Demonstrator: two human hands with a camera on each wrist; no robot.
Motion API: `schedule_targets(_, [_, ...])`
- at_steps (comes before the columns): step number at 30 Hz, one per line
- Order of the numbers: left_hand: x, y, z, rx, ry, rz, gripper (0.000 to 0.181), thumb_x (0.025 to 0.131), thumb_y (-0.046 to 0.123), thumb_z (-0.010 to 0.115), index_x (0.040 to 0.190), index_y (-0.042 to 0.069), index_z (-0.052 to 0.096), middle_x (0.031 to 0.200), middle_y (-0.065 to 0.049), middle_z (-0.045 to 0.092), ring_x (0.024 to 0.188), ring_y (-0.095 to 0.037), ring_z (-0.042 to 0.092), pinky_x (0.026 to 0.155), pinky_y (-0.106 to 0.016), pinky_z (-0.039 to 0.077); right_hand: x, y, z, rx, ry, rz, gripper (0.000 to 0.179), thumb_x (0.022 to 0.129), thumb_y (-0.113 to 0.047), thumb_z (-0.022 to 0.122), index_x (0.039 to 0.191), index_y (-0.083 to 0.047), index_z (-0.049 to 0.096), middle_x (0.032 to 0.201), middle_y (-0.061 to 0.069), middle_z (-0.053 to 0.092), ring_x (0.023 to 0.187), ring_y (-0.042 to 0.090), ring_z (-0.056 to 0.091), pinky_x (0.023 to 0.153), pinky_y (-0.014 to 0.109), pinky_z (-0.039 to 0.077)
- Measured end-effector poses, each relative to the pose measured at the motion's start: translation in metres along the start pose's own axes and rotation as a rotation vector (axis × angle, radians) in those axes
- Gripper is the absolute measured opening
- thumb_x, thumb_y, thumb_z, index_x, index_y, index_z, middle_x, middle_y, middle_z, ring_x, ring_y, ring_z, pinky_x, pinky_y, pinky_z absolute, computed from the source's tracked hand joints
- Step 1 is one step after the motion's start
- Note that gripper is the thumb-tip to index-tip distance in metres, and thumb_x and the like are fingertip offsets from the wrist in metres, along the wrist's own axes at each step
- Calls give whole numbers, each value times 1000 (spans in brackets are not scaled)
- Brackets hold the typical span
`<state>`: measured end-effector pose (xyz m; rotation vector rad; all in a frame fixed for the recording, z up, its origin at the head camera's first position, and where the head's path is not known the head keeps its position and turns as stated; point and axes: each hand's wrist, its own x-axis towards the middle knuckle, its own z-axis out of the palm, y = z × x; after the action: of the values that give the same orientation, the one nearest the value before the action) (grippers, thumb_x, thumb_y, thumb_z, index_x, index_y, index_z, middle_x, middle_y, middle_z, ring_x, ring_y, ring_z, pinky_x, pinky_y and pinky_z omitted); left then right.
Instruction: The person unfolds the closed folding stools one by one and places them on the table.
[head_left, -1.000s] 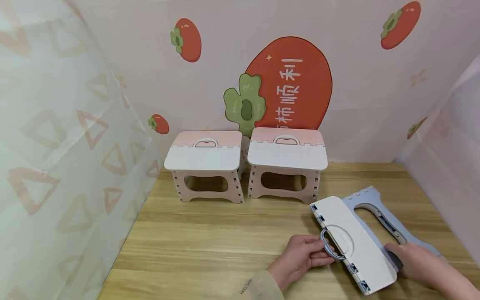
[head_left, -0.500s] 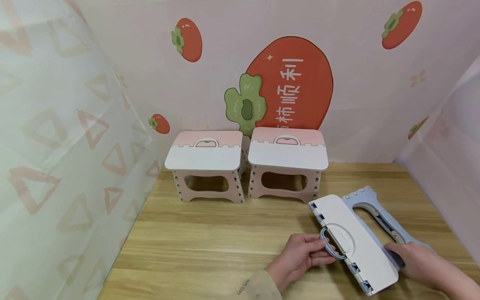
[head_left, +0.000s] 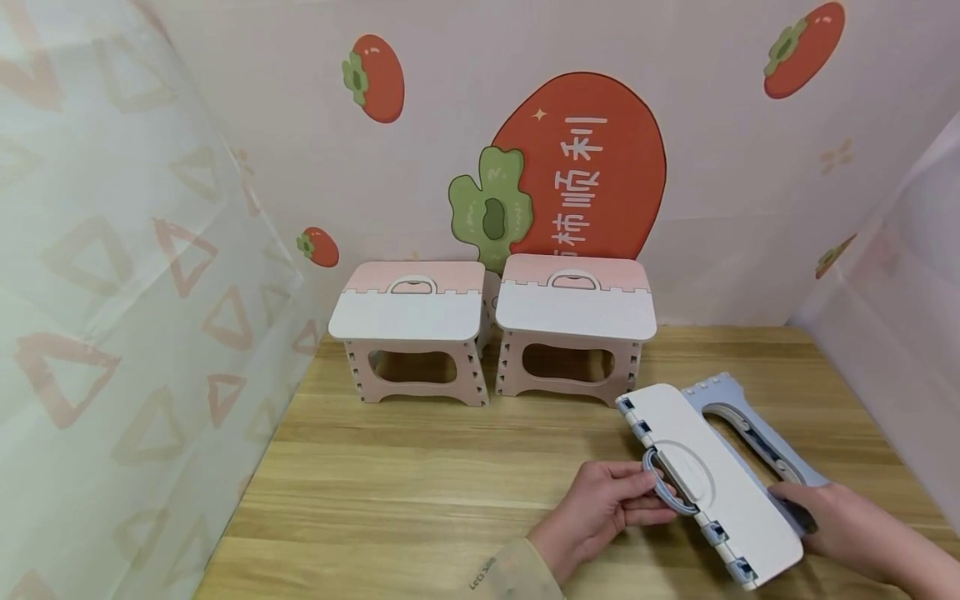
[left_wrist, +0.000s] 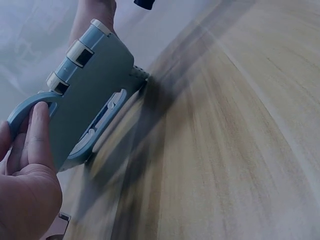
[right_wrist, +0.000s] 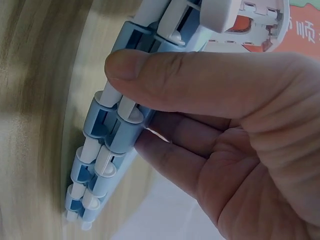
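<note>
The blue stool (head_left: 727,492) is showing a white top, a blue leg (head_left: 776,442) with a long hole, and a blue handle (head_left: 672,505). It is tilting near the surface's (head_left: 405,492) right edge. The left hand (head_left: 603,508) is pinching the handle; the right hand (head_left: 836,521) is pinching the stool's side. The sleeve (head_left: 517,575) is showing "Lets" and a blurry word. White 柿, 顺 and 利 are showing on the wall's (head_left: 720,267) big red fruit (head_left: 622,183). Two pink stools (head_left: 408,318) are standing near the wooden surface's back edge.
</note>
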<state>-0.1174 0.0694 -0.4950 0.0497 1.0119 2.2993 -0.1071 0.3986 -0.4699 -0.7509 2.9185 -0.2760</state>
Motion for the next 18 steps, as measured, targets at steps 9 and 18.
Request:
schedule_targets(9, [-1,7,3,-4,-5,6,22,95,5,71,112,-9,72,97,-16,75,89,-24,75,88,-44,60,0,-2,-1,-12,24,-25,45,71,-17,89,109,-1,70,92,1,75,78,12,69,67,36,58])
schedule_targets(18, [-2,15,6,21,-23,31,27,95,5,71,115,-13,69,99,-17,75,87,-22,75,87,-44,61,1,-7,-4,-23,94,-63,42,71,-18,89,106,-4,71,87,-2,75,75,7,67,62,33,57])
